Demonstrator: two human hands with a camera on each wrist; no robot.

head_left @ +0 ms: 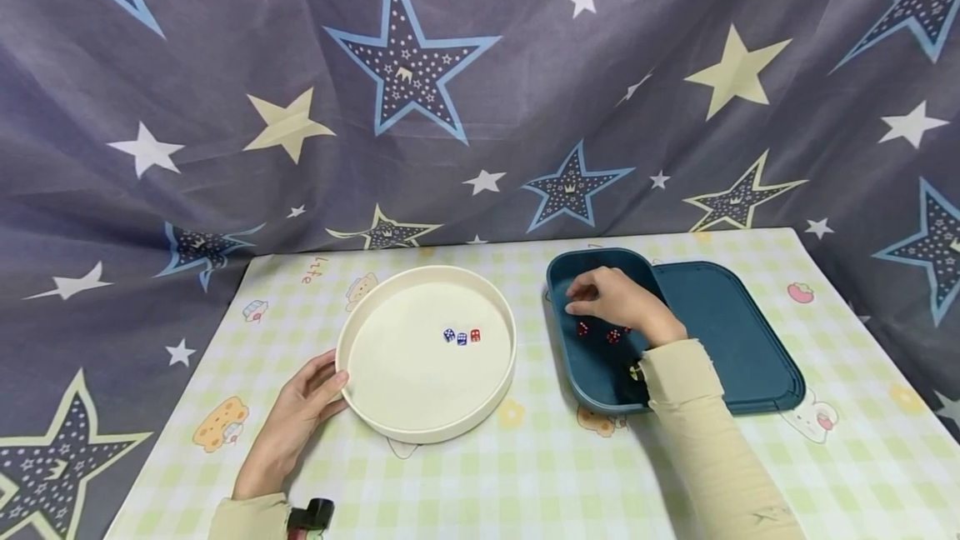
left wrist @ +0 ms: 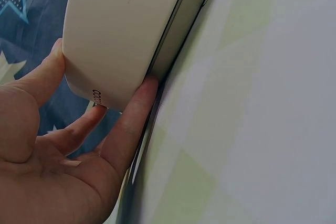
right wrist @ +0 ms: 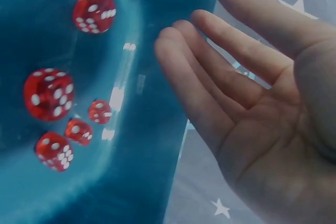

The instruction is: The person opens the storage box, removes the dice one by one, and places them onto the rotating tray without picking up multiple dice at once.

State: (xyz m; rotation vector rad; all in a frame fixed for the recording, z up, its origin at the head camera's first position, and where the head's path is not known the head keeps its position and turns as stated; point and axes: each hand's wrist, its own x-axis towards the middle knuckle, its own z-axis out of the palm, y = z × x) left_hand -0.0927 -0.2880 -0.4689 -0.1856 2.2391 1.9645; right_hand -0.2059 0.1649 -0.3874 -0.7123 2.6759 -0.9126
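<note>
A round cream tray point(head_left: 408, 365) with a raised rim stands on the table. Two blue dice point(head_left: 455, 337) and one red die point(head_left: 476, 336) lie in it, right of its middle. My left hand point(head_left: 306, 397) grips the tray's left side, thumb at the rim and fingers against the outer wall and lower edge, as the left wrist view shows. Over the dark teal bin point(head_left: 562, 348) hovers my right hand point(head_left: 611, 298), its fingers loosely bent with nothing visible between them. Several red dice point(right wrist: 50, 94) lie in the bin. My forearm hides part of its right side.
A flat teal lid or tray point(head_left: 731, 336) lies against the bin's right side. A small yellow thing point(head_left: 636, 371) shows in the bin beside my sleeve. The table point(head_left: 420, 490) has a checked cloth, and a star-patterned curtain point(head_left: 480, 107) hangs behind it.
</note>
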